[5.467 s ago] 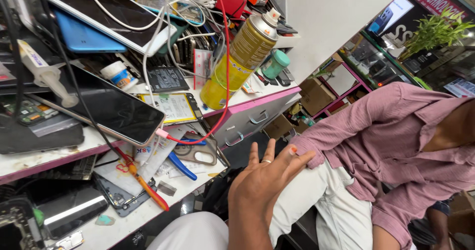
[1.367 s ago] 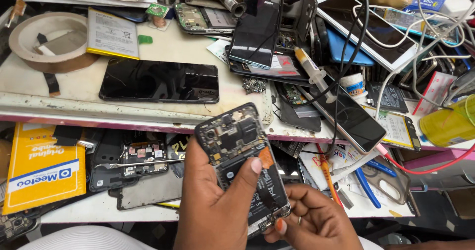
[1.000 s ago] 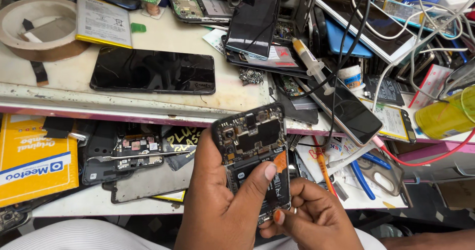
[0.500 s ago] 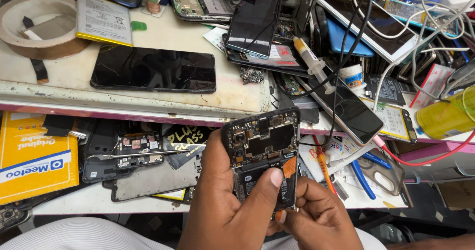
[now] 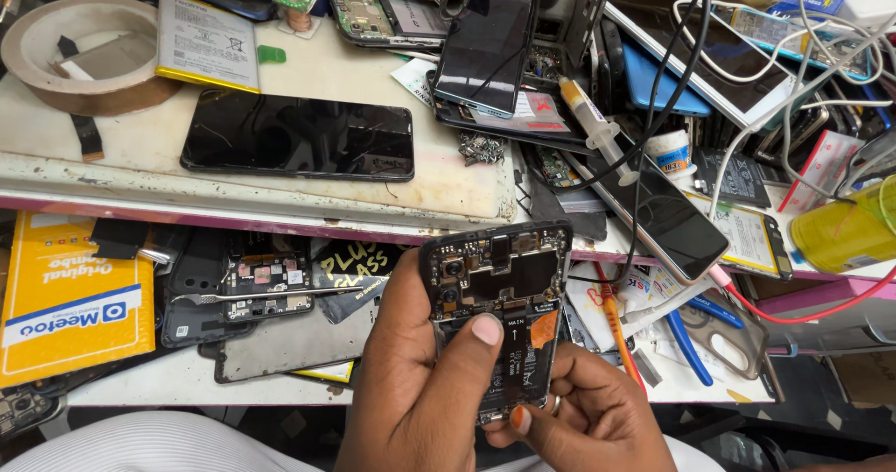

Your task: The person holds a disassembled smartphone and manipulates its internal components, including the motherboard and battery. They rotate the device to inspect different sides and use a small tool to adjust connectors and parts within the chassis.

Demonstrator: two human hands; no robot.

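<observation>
Cluttered repair bench (image 5: 280,197) behind backless black phone (image 5: 499,318), circuitry exposed, both hands' fingers (image 5: 467,355) pinching it.

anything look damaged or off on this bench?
The phone held in the left hand and right hand has no back cover, so its board is bare. More opened phones lie on the lower shelf.

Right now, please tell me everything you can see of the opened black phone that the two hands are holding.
The opened black phone with its back cover removed is held nearly upright above the lower bench shelf. Its dark circuit board and camera lenses show at the top, a black battery with an orange tab below. The left hand grips its left side, thumb pressed on the battery. The right hand supports the bottom edge.
</observation>
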